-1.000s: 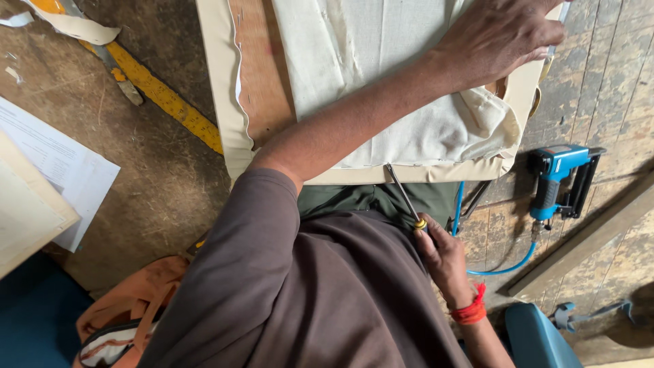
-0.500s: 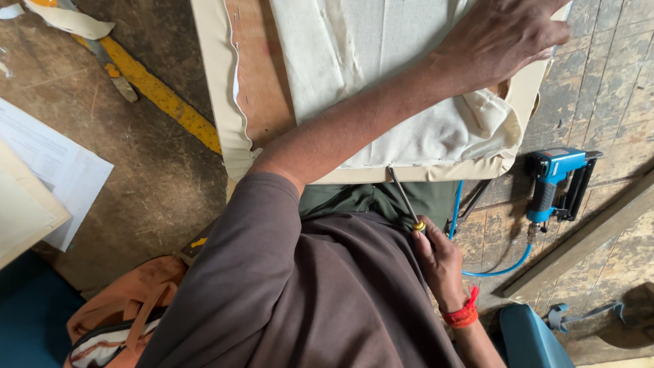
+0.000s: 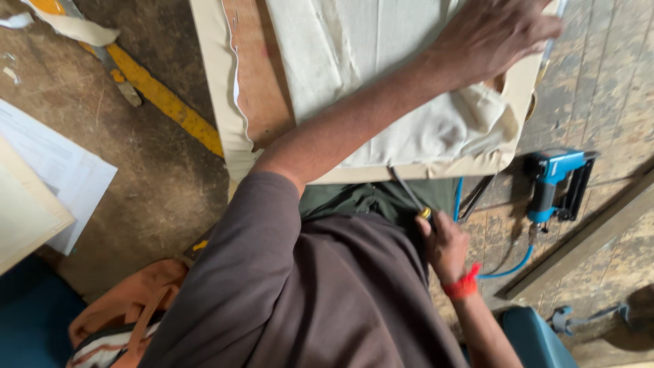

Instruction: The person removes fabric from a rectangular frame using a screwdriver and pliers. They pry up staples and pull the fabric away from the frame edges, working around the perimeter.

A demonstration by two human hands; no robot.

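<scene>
Down by the waist, the right hand (image 3: 446, 245) has its fingers curled tight around the handle of a slim dark tool (image 3: 409, 192), whose yellow collar shows just above the knuckles and whose thin shaft slants up to the near edge of the padded panel (image 3: 507, 116); whether the tip touches that edge I cannot tell. A red band (image 3: 462, 286) circles this wrist. Farther out, the left hand (image 3: 494, 34) lies palm down on the cream fabric (image 3: 354, 61), its fingers spread and pressed flat near the panel's far right corner, gripping nothing, while the bare forearm crosses the cloth diagonally. Bunched folds of the fabric gather just under that hand at the corner, and a strip of bare brown board (image 3: 255, 75) shows along the panel's left side. To the right of the panel, on the worn plank floor (image 3: 606, 88), a blue pneumatic stapler (image 3: 555, 180) lies with its blue hose (image 3: 507, 266) looping toward the right wrist. Sheets of white paper (image 3: 58, 170) sit well apart at the left, near a yellow painted stripe (image 3: 163, 99), and an orange bag (image 3: 129, 307) rests by the left elbow.
</scene>
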